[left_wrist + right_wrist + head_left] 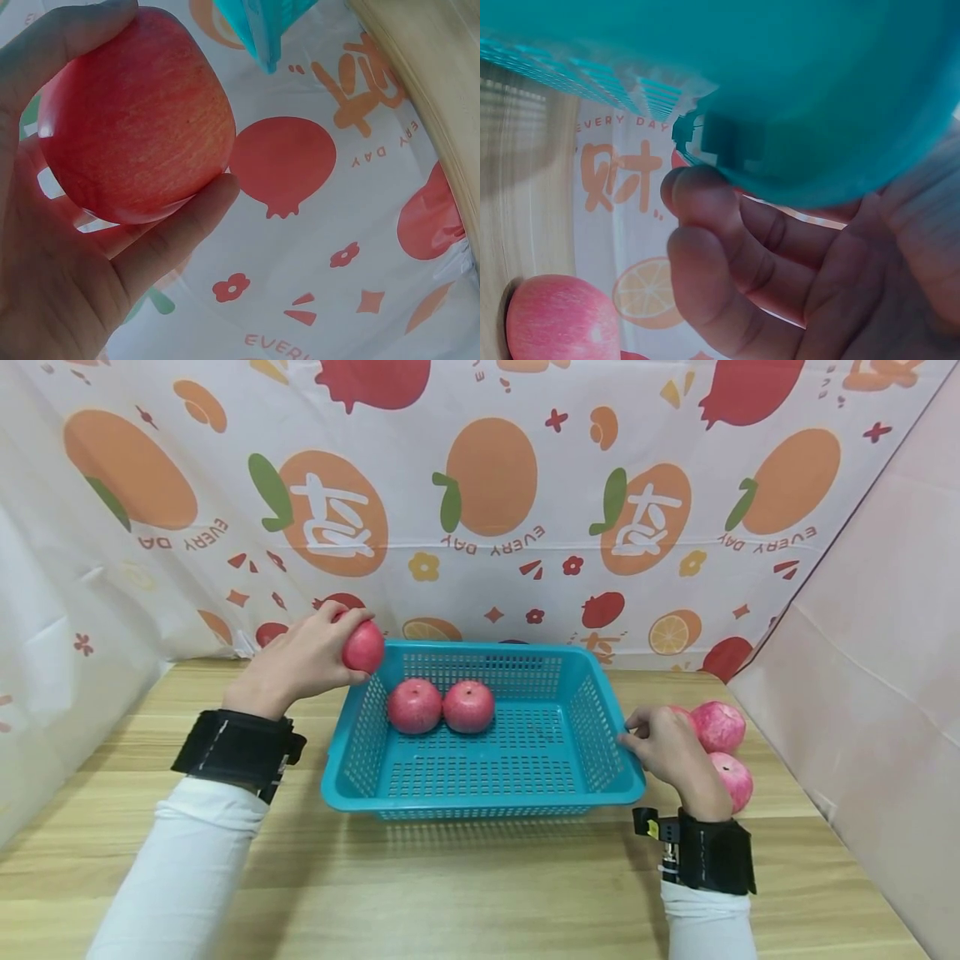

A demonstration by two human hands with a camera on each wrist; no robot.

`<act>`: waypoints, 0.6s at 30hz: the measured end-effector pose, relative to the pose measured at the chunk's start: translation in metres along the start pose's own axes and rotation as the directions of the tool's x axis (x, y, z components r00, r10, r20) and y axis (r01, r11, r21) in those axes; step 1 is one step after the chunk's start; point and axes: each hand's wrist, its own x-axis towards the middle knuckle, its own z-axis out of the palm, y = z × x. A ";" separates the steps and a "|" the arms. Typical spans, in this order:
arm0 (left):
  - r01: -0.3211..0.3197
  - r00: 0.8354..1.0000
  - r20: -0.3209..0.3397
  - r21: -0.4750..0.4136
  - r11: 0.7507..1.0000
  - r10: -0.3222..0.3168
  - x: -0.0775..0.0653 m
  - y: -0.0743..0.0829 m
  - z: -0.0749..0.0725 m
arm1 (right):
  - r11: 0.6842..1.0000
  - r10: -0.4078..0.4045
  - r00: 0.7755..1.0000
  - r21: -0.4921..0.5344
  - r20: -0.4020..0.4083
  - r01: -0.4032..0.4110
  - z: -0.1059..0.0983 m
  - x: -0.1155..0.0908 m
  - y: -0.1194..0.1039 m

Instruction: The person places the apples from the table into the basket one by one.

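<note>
My left hand (303,656) grips a red apple (363,647) above the back left corner of a teal plastic basket (480,800). In the left wrist view, thumb and fingers wrap round this apple (142,120). Two more red apples, a left one (415,706) and a right one (468,707), sit side by side on the basket's floor, toward its back left. At the basket's right side, my right hand (667,752) holds the rim. The right wrist view has its fingers (705,206) curled under the basket's edge (817,196).
Right of the basket, beside my right hand, three apples lie on the wooden table (480,885); one is the rear apple (720,727), another the front apple (732,781). A fruit-printed white sheet (487,585) hangs behind the table, with plain sheeting (885,693) along the right.
</note>
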 end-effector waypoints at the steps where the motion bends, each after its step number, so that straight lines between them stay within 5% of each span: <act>1: 0.004 1.000 0.005 -0.001 1.000 -0.004 0.000 0.000 0.000 | 1.000 0.002 1.000 0.000 0.001 -0.002 0.000 0.000 0.000; 18: -0.015 1.000 0.008 0.017 1.000 0.015 0.005 0.010 0.005 | 1.000 -0.013 1.000 -0.003 0.013 0.013 0.000 -0.002 -0.002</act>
